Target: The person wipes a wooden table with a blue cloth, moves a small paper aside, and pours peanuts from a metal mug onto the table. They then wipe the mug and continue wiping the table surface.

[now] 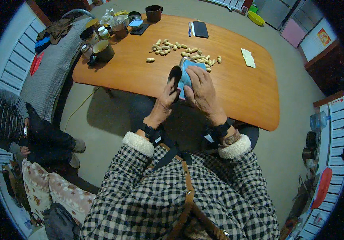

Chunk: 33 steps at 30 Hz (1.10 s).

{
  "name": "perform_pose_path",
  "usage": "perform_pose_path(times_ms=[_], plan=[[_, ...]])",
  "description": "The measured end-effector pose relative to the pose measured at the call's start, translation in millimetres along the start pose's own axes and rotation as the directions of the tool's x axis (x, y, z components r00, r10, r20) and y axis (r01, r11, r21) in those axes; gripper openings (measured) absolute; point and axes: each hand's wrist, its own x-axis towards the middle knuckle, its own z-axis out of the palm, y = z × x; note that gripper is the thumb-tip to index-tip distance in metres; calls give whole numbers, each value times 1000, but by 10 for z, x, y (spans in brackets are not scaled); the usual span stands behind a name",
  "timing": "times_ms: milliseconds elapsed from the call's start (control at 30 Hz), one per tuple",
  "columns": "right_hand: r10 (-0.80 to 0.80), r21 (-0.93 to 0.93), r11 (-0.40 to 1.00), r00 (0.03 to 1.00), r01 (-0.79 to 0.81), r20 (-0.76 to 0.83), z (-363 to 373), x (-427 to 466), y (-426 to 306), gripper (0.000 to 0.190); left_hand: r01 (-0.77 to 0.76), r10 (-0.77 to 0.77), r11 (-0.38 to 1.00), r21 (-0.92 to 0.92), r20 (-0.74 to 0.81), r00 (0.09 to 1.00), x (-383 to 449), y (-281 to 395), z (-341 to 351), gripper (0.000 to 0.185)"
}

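My left hand (166, 97) grips a dark, rounded object (175, 73) over the near edge of the table. A shiny curved metal part (185, 61) shows at its far side, but the hands and cloth hide too much to tell what it is. Against it, my right hand (203, 88) presses a light blue cloth (197, 64) with a pinkish edge. Just beyond the cloth, unshelled peanuts (163, 48) lie scattered in loose groups, one peanut (150, 60) apart on the left.
The wooden table (244, 99) bears a mug (103, 51), several jars (119, 27), a dark metal cup (153, 13), a dark phone-like slab (200, 29), a pen (189, 30) and a paper slip (248, 58). Left, a person (40, 132) sits by a grey-covered couch (52, 63).
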Motion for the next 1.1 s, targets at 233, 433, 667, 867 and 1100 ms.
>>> perform_pose_path(times_ms=[233,433,667,867,1100], plan=[[-32,-111,993,999,30,-17,149,-299,-201,64,188,-180,951,-246,52,982,-28,274,-32,47],[-20,-197,980,999,25,29,202,-161,-445,58,254,-281,914,-317,-41,959,-62,420,-196,34],[49,-156,987,993,-31,112,107,159,-455,35,405,-470,674,-618,64,880,-179,396,-50,13],[-73,-96,993,997,71,-16,232,40,-370,38,400,-458,751,-525,22,889,-243,335,12,15],[-47,-12,999,990,46,-134,219,-483,-202,38,421,-425,768,-484,108,899,-185,297,-12,16]])
